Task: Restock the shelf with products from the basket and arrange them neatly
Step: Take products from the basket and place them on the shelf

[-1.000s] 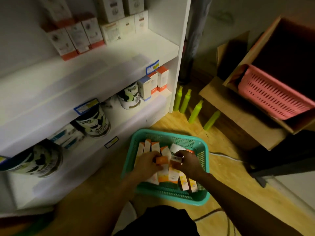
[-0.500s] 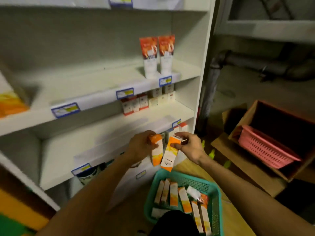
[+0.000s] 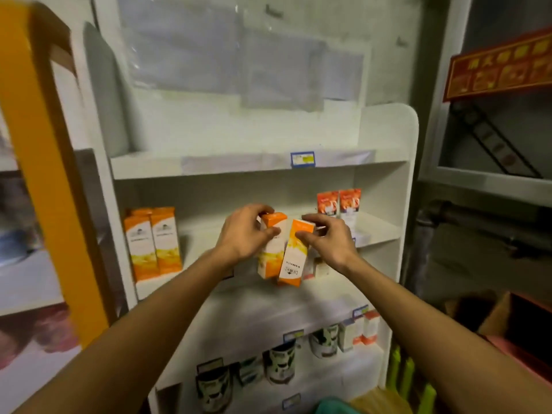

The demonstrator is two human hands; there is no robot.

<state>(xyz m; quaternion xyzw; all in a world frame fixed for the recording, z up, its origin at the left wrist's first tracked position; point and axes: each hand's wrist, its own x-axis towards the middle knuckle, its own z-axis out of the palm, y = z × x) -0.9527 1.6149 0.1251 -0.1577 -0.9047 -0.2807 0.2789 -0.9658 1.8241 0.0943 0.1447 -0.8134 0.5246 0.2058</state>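
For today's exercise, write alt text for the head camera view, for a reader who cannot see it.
Two hands each hold an orange-and-white carton up to a white shelf unit: the left hand grips the left carton, the right hand the right carton. Matching cartons stand at the shelf's left, two orange-topped tubes at its right.

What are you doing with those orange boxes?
A person is filling a white shelf. The left hand grips one orange box and the right hand grips another, both held up in front of the middle shelf. Two matching boxes already stand together at the left of that shelf, and two tubes stand at the right. Tins sit lower down.
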